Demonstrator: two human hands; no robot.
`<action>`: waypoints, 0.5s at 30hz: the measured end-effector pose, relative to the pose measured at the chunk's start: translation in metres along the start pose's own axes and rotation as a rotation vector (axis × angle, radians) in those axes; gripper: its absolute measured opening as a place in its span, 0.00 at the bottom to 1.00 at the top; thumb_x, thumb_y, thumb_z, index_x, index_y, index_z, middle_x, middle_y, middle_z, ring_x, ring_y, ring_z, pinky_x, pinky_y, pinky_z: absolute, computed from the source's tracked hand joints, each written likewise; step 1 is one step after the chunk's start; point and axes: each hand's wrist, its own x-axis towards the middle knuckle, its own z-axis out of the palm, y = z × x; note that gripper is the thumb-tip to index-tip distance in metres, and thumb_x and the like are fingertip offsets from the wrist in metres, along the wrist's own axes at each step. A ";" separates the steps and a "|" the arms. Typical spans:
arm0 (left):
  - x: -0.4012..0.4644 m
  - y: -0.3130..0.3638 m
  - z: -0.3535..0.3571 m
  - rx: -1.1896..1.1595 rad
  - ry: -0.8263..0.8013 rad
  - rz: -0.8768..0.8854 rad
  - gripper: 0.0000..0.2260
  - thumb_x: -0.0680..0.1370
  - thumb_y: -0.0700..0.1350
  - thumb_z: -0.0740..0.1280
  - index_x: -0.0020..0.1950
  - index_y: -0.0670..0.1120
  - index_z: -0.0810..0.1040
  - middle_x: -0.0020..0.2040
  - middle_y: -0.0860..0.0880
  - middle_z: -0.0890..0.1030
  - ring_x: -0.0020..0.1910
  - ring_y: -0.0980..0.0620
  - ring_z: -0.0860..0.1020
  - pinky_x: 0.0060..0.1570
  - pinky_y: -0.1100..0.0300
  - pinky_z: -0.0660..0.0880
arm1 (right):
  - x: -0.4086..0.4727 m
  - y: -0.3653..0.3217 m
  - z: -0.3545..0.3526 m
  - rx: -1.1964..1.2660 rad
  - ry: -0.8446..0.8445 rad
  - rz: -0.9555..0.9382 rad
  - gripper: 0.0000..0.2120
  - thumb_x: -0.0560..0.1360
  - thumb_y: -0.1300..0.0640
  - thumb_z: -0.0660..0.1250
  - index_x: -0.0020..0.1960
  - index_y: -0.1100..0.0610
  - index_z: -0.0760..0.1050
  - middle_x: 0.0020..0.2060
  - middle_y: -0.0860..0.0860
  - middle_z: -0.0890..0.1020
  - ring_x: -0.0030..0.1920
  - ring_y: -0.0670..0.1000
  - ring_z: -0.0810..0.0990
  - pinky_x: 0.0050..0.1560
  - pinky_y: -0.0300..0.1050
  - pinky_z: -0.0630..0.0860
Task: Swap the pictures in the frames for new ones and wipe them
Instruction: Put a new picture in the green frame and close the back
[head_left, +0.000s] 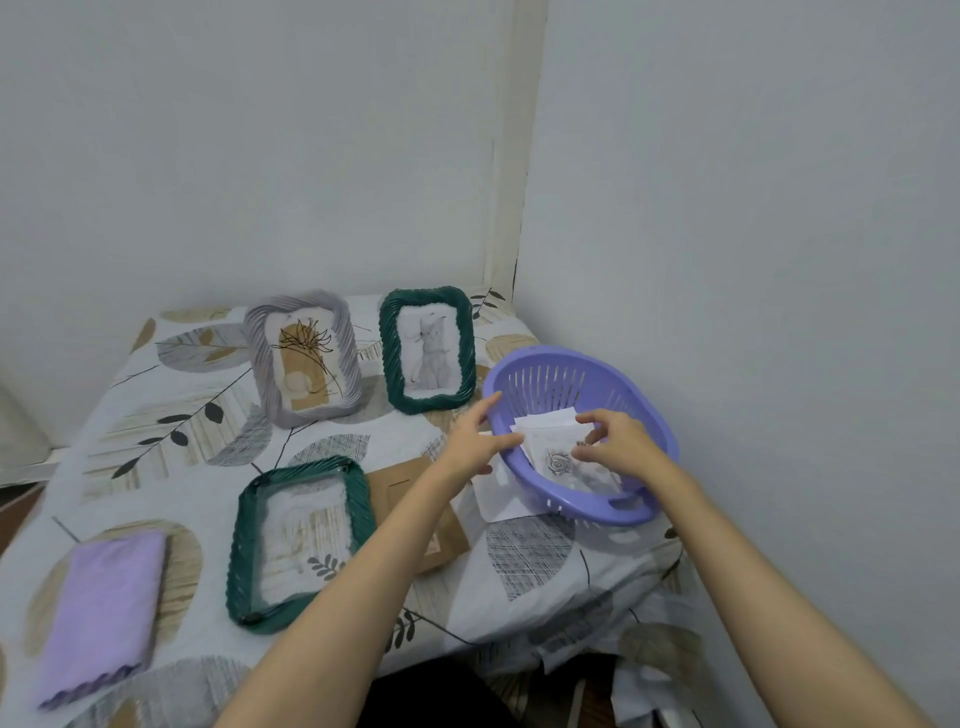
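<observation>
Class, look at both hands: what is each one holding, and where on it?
Left hand rests on the purple basket at its near-left rim. Right hand pinches the loose pictures inside, at their right edge.

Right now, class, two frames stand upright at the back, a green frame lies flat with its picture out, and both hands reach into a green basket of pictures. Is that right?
One detail is wrong: the basket is purple, not green, as the head view shows. The rest holds: the grey frame and green frame stand upright, the emptied frame lies flat, and the left hand and right hand reach at the basket's pictures.
</observation>
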 end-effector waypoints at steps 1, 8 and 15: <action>0.002 -0.001 0.000 0.004 -0.006 -0.019 0.28 0.74 0.41 0.70 0.71 0.54 0.64 0.69 0.49 0.68 0.61 0.47 0.73 0.51 0.49 0.76 | 0.005 0.001 0.000 -0.040 -0.011 0.035 0.27 0.70 0.58 0.73 0.67 0.58 0.69 0.51 0.56 0.78 0.51 0.53 0.75 0.47 0.38 0.69; -0.002 -0.008 0.002 -0.198 0.001 -0.022 0.31 0.71 0.32 0.71 0.70 0.49 0.67 0.48 0.49 0.80 0.40 0.53 0.80 0.40 0.55 0.81 | 0.025 0.007 0.016 -0.204 -0.082 0.166 0.44 0.63 0.54 0.78 0.72 0.58 0.57 0.66 0.60 0.67 0.65 0.59 0.69 0.62 0.50 0.70; -0.010 -0.010 0.001 -0.190 -0.013 0.035 0.31 0.71 0.31 0.70 0.71 0.48 0.66 0.50 0.51 0.79 0.41 0.56 0.80 0.35 0.60 0.81 | 0.028 0.007 0.020 -0.195 -0.047 0.228 0.56 0.59 0.58 0.81 0.75 0.54 0.46 0.67 0.61 0.60 0.68 0.64 0.64 0.65 0.58 0.67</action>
